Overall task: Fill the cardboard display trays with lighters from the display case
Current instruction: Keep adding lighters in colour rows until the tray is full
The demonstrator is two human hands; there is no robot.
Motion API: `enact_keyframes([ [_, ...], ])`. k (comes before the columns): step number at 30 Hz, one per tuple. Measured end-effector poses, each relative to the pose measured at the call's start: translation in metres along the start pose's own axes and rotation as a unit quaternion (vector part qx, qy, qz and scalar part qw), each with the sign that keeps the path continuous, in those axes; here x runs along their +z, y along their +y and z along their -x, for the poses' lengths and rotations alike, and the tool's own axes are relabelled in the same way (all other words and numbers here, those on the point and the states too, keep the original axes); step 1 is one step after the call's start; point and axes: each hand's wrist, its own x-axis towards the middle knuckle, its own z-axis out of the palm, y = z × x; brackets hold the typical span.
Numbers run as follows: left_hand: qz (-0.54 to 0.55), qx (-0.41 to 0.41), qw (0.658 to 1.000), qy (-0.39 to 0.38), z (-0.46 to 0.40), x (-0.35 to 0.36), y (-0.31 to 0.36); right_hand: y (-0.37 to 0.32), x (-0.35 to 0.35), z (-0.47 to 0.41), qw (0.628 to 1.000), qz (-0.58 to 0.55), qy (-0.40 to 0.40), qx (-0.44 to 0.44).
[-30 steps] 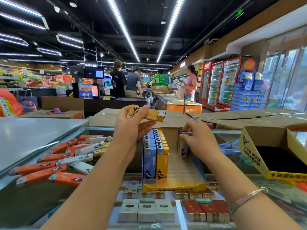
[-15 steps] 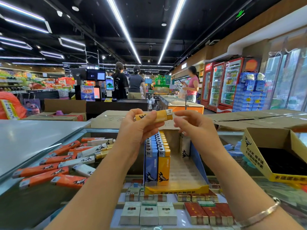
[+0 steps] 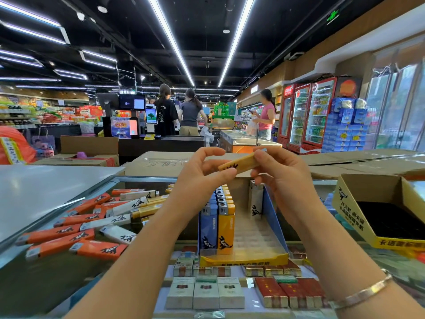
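A yellow lighter (image 3: 239,164) is held level above the display tray, pinched at its left end by my left hand (image 3: 202,178) and at its right end by my right hand (image 3: 282,178). Below stands the cardboard display tray (image 3: 243,259) with a yellow front lip, holding a blue row and a yellow row of upright lighters (image 3: 218,217) on its left side and one white lighter (image 3: 255,201) at the back. Loose orange, white and gold lighters (image 3: 92,222) lie scattered on the glass display case (image 3: 46,284) to the left.
A second yellow cardboard tray (image 3: 358,217) with a dark inside sits at the right. Cigarette packs (image 3: 207,293) lie under the glass in front. Flat cardboard boxes (image 3: 156,162) lie behind the case. People stand at the checkout beyond.
My right hand rose from the white lighter in the tray and took hold of the right end of the yellow lighter that my left hand was holding alone.
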Motion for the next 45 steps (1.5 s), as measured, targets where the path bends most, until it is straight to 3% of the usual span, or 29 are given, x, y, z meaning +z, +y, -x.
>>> enact_keyframes([
  [6, -0.097, 0.036, 0.995, 0.002, 0.002, 0.003, -0.002, -0.005, -0.002, 0.0, 0.999, -0.024, -0.041, 0.004],
  [15, -0.106, 0.054, 0.993, 0.018, 0.002, 0.003, -0.001, 0.001, -0.001, -0.003, 0.997, -0.063, -0.008, 0.042],
  [21, -0.095, 0.039, 0.995, 0.004, 0.002, 0.002, 0.002, -0.006, -0.004, -0.003, 0.991, -0.112, -0.073, 0.005],
  [23, -0.123, 0.016, 0.992, -0.007, 0.001, 0.003, -0.001, -0.004, -0.005, -0.003, 0.997, -0.063, -0.043, -0.013],
  [27, -0.173, -0.031, 0.984, -0.041, -0.001, 0.0, -0.009, 0.008, -0.005, -0.006, 0.975, 0.198, 0.062, -0.079],
  [33, -0.172, -0.093, 0.977, -0.081, -0.002, -0.003, -0.012, 0.033, -0.009, -0.011, 0.884, 0.451, 0.013, -0.124],
  [41, -0.18, -0.121, 0.974, -0.069, -0.002, -0.003, -0.011, 0.048, 0.001, -0.016, 0.785, 0.6, -0.023, -0.152],
  [45, -0.174, -0.124, 0.974, -0.07, -0.002, -0.004, -0.014, 0.051, 0.002, -0.014, 0.778, 0.603, -0.015, -0.174],
])
